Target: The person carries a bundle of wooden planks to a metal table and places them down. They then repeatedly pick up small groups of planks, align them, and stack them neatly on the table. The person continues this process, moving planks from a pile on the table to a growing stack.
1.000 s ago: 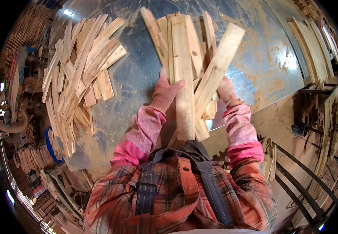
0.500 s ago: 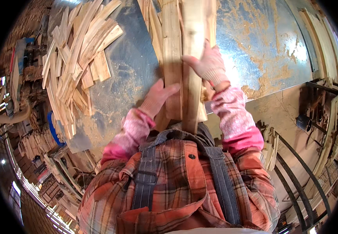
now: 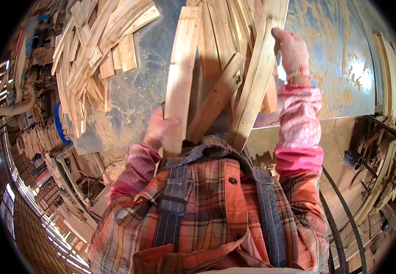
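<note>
Head view, from the left: a loose pile of thin wooden slats (image 3: pixel 77 75) lies on the metal bench (image 3: pixel 145 91). Next comes the left hand (image 3: pixel 157 129), grasping the left board (image 3: pixel 182 75) near its lower end, thumb across the face, the other fingers hidden by the wood. Between the hands, a darker short board (image 3: pixel 214 101) slants in front of more slats (image 3: pixel 220 29). Then the right board (image 3: pixel 258 75) leans up to the right, its lower end near the person's front; the right hand (image 3: pixel 293 52) has its fingers closed on the right edge, high up. Both boards look light, stiff and dry, with little slip but likely splintery edges; being long, they should balance best taken by both edges around mid-length. Farther right stand stacked planks (image 3: pixel 392 77).
</note>
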A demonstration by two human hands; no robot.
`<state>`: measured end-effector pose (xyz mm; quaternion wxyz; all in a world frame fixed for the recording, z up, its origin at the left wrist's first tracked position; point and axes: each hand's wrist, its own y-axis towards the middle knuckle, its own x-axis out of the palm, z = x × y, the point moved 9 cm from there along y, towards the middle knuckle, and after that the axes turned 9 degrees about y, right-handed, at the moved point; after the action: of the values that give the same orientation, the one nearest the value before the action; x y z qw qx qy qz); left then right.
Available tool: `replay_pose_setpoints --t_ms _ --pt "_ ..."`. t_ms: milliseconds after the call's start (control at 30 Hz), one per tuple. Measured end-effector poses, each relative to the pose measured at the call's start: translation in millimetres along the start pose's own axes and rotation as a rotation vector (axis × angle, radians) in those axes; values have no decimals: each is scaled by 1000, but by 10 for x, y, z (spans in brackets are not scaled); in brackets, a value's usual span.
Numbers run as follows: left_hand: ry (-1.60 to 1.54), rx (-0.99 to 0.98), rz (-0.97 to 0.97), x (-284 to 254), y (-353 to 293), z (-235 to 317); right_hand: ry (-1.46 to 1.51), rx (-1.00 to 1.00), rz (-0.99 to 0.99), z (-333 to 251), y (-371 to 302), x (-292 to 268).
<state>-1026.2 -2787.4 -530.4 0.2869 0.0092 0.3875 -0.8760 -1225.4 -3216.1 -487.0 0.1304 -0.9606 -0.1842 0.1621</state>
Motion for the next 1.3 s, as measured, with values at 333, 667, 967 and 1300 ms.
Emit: replay_pose_setpoints --t_ms 333,667,967,1300 --pt "105 -26 -217 902 109 377 -198 -33 -88 551 637 330" --pt "-85 38 -511 794 205 282 -398 115 -106 102 101 192" --pt "889 300 -109 703 1233 1575 -207 65 -110 436 153 -106" --pt "-194 97 -58 678 2009 786 201 102 -147 936 -585 367"
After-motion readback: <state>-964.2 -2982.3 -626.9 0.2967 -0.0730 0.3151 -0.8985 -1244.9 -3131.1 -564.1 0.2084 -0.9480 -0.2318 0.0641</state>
